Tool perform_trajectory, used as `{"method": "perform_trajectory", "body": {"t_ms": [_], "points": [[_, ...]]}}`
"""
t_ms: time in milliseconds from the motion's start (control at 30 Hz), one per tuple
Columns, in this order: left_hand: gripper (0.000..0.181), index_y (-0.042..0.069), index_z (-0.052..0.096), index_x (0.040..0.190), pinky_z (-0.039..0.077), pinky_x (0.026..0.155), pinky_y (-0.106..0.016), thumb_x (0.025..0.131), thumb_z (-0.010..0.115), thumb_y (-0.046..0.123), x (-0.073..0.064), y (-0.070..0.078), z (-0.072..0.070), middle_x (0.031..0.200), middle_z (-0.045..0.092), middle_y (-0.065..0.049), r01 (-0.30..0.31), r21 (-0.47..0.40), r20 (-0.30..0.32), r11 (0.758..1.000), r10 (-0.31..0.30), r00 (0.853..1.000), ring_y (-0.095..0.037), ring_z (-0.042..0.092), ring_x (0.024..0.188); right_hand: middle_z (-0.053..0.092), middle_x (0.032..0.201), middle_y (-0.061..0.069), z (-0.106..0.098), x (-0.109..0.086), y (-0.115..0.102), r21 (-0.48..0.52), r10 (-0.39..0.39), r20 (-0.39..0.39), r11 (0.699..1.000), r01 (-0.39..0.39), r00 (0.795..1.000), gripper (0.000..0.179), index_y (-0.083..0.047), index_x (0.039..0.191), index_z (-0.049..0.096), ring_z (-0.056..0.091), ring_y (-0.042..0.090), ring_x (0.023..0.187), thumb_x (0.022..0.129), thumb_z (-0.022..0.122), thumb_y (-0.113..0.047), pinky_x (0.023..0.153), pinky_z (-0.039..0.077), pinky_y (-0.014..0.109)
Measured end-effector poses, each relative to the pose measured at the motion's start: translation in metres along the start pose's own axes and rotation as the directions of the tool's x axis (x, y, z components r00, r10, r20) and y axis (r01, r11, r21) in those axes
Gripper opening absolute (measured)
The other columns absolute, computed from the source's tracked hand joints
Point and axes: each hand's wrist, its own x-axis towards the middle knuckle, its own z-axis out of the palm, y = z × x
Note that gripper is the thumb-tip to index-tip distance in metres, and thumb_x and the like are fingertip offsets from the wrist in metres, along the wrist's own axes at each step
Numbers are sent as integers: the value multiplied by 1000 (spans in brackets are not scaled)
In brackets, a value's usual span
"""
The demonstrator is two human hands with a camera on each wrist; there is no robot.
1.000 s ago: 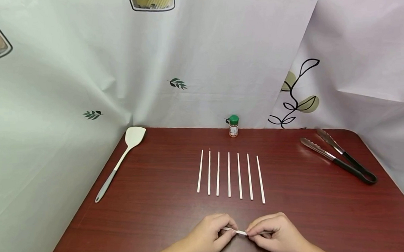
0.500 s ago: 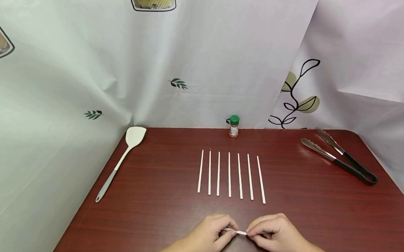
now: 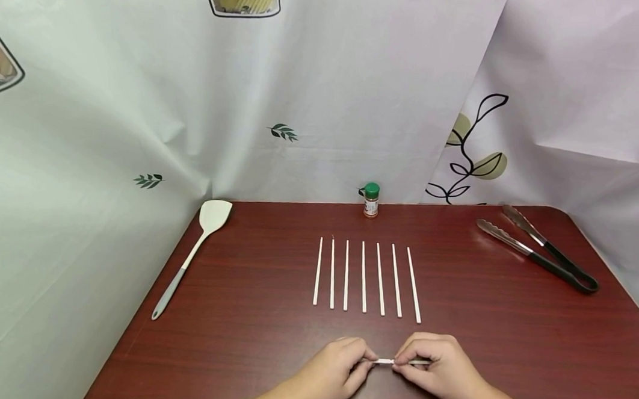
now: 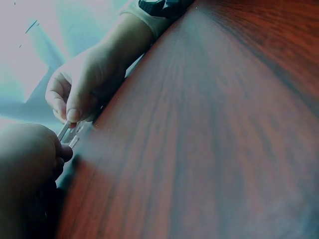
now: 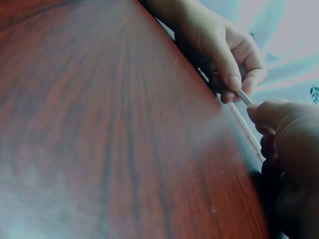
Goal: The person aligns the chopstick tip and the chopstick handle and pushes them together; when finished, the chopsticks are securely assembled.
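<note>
Near the front edge of the table, both hands pinch one thin white stick [image 3: 383,361] between thumb and fingers. My left hand [image 3: 336,372] grips its left part, my right hand [image 3: 433,362] its right part, and a short white stretch shows between the fingertips. A bit more of it juts out behind the right fingers. In the right wrist view the stick [image 5: 244,97] spans the gap between the two hands. Beyond the hands, several similar white sticks [image 3: 364,275] lie side by side in a row, pointing away from me.
A pale spatula [image 3: 192,254] lies along the table's left side. Metal tongs with black handles [image 3: 545,254] lie spread at the right. A small green-capped spice jar [image 3: 371,201] stands at the back, before the white printed sheet [image 3: 314,91] hung behind the table [image 3: 240,336].
The right hand has shifted slightly up and right, and the held stick now lies more level, with its right part showing behind the fingers. The left hand keeps its pinch.
</note>
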Motion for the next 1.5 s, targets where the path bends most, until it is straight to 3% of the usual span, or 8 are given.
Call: {"method": "perform_trajectory", "body": {"t_ms": [367,733,1067,1300,1500], "points": [[5,14,69,108,52,91,-16,106,65,12,0,-2,3,100,74,7,-13,5,-14,1000,13,1000,-2,67,97,76,91,-1,-2,-1,1,-2,-6,27,1000,6,1000,44,-16,94,81,73,9,79,67,89,18,64,54,14],[4,12,70,105,52,91,-17,104,67,9,-1,-1,4,100,74,5,-7,-21,-11,1000,7,1000,-4,68,96,76,90,1,1,1,0,17,-24,18,1000,24,1000,43,-13,93,80,74,11,79,66,88,20,65,56,15],[6,12,71,106,52,91,-16,105,66,9,3,2,3,101,75,6,-38,-23,-9,999,38,999,-2,68,97,77,87,3,-1,-2,1,51,-2,34,999,0,999,18,-14,92,80,74,12,78,87,86,2,67,57,17],[7,12,71,108,52,95,-19,105,65,9,3,2,4,103,74,6,-27,43,3,999,27,1000,-4,69,100,77,91,4,-1,-2,1,39,-10,16,999,9,1000,43,-12,95,81,75,14,79,68,87,21,66,57,18],[7,15,70,109,52,97,-21,104,68,12,4,0,7,104,75,8,-35,76,-21,997,37,999,-4,69,100,75,90,2,-7,3,3,5,-60,14,998,60,998,44,-12,95,81,66,6,70,66,85,21,58,49,11]]}}
